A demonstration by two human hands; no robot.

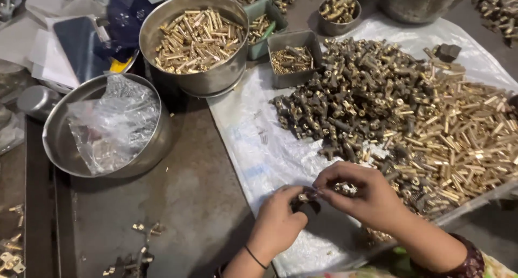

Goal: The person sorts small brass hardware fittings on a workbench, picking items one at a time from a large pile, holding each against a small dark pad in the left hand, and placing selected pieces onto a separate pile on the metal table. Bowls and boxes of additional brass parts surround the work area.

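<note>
Left hand [278,224] fingers grip dark fitting [306,200], right hand [360,194] fingers pinch small brass part [345,189] against it; best held steady over near plastic sheet [259,148], parts aligned squarely

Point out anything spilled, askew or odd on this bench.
A few brass fittings lie scattered on the bare metal tabletop, apart from the big pile on the white plastic sheet. The steel bowl holds only a crumpled clear bag. Nothing looks damaged.
</note>
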